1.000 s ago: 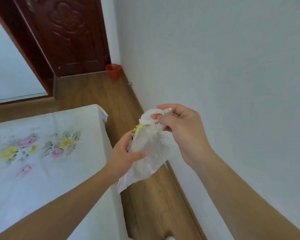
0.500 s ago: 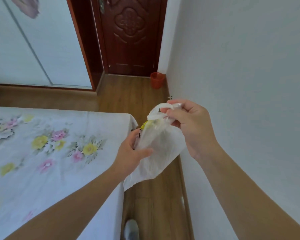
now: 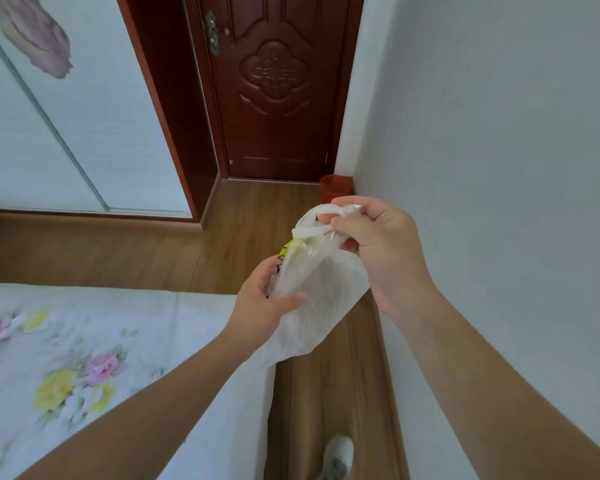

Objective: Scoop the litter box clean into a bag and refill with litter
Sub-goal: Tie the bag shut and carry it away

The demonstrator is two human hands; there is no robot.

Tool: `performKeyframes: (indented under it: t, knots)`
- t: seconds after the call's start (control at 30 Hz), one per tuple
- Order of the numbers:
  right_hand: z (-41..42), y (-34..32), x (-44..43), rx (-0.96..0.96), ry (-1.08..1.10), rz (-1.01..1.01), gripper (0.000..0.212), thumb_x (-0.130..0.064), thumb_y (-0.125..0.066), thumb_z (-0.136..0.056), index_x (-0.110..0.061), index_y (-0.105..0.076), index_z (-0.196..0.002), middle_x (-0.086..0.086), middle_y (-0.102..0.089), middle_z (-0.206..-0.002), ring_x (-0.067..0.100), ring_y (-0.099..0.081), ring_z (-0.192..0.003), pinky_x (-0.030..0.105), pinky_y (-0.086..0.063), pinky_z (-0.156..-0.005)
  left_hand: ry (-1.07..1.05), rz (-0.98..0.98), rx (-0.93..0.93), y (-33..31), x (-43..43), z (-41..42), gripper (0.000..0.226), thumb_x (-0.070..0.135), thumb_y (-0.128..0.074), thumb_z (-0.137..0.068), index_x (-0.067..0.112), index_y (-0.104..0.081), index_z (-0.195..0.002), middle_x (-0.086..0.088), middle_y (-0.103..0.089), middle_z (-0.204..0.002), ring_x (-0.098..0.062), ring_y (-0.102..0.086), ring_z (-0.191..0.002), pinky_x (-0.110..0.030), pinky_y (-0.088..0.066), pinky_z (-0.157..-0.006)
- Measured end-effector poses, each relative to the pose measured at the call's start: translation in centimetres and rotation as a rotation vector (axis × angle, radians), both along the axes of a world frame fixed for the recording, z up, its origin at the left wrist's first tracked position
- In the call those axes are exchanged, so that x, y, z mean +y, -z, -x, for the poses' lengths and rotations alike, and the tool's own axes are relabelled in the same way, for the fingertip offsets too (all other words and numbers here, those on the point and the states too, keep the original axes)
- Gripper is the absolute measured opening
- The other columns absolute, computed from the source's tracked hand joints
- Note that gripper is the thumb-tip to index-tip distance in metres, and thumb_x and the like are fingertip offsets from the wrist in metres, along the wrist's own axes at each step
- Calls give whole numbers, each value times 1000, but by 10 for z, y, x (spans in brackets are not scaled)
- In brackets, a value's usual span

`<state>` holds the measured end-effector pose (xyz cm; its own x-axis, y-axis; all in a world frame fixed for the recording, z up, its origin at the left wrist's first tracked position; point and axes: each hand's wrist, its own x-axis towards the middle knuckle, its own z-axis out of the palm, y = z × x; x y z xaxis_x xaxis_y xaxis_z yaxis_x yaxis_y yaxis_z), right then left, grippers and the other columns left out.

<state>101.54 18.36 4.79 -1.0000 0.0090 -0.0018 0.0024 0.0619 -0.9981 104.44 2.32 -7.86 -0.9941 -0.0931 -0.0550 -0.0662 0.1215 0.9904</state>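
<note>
A thin white plastic bag (image 3: 321,299) hangs in the air in front of me, above the strip of floor between bed and wall. My right hand (image 3: 378,247) pinches the bag's bunched handles at the top. My left hand (image 3: 264,303) grips the bag's left side, thumb across the front. Something yellow with dark print (image 3: 290,249) shows at the bag's upper left edge, partly hidden by the plastic. No litter box or scoop is in view.
A bed with a white flowered sheet (image 3: 84,358) fills the lower left. A white wall (image 3: 499,168) runs close on the right, leaving a narrow wooden floor lane (image 3: 329,393). A small red bin (image 3: 333,188) stands by the closed dark red door (image 3: 278,91). My shoe (image 3: 338,455) shows below.
My view has swung up and to the right, bringing the door and wardrobe into sight. Both hands keep the same hold on the bag.
</note>
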Motion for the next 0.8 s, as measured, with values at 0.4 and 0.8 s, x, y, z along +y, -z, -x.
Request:
performKeyframes:
  t: [0.4,0.8]
  knots:
    - [316,22,-10,-50,-30,2,14,-16,-71,-85,-25,-76,-95,-4,-72,-98,16,-68,-97,36,-60,-84,-15,-30,-41,14,-15,304,48,25,-78,-82,41,-56,-122,16,-65,-115,-12,-64,-109,-46,-56,-94]
    - [618,18,-31,-62,-14,61,17,-8,-70,-83,-17,-76,-96,10,-73,-94,20,-70,-88,27,-54,-71,6,-105,-30,13,-47,616,52,17,-80,-80,34,-60,-125,13,-68,-116,-10,-67,-106,-39,-58,-89]
